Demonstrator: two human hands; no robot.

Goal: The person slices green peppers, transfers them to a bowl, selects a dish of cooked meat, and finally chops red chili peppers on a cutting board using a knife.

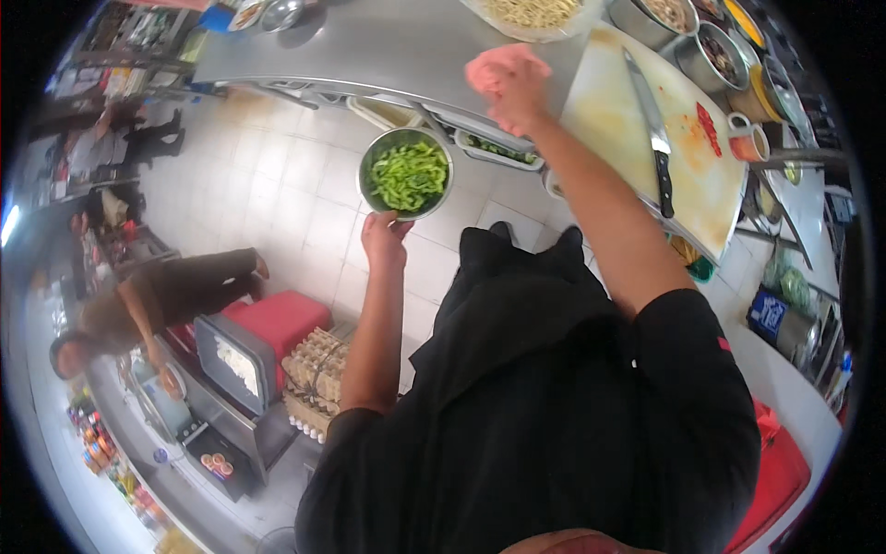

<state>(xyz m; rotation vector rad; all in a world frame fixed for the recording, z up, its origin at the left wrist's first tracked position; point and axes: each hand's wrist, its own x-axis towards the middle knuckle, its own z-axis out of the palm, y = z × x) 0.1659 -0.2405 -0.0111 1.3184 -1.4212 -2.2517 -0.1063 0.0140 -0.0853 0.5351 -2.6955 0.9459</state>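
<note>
My left hand [384,238] grips the near rim of a round metal bowl [364,190], holding it out over the floor in front of the counter. Cut green peppers [406,175] fill much of the bowl. On the steel counter [388,55], my right hand [519,97] is closed on a pink cloth [494,69], pressing it near the front edge. Right of that arm is a worn cutting board [604,120]. A knife [660,148] with a black handle lies across it, beside some chopped red pepper [708,129].
Behind the cloth sits a bag of pale noodle-like strips [535,11]. Metal pots [720,55] and an orange mug [748,143] crowd the board's far right. Below the counter is a tray of greens [498,150]. Egg cartons [314,369] and another person [138,300] are at left.
</note>
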